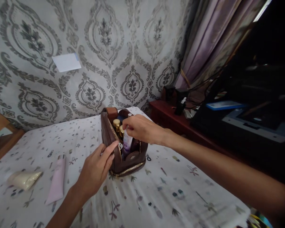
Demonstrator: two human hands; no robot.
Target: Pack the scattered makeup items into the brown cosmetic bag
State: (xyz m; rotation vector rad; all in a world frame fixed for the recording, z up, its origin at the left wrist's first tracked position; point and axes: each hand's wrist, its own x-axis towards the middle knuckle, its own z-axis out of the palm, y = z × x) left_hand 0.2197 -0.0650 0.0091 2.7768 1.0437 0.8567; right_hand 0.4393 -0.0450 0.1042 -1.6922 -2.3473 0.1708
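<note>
A brown toiletry bag with gold zips stands unzipped on the patterned cloth. My right hand reaches into its mouth, fingers closed on the upper end of a white and purple tube. The tube stands upright among bottles with gold caps; its top is partly hidden by my fingers. My left hand grips the bag's near left edge by the zip, index finger along the rim. To the left on the cloth lie a pink tube and a shiny pale-gold tube.
The white printed cloth covers the surface under the bag. Behind it rises a patterned wall with a white card. On the right is a dark red cabinet with cables and a blue-edged item.
</note>
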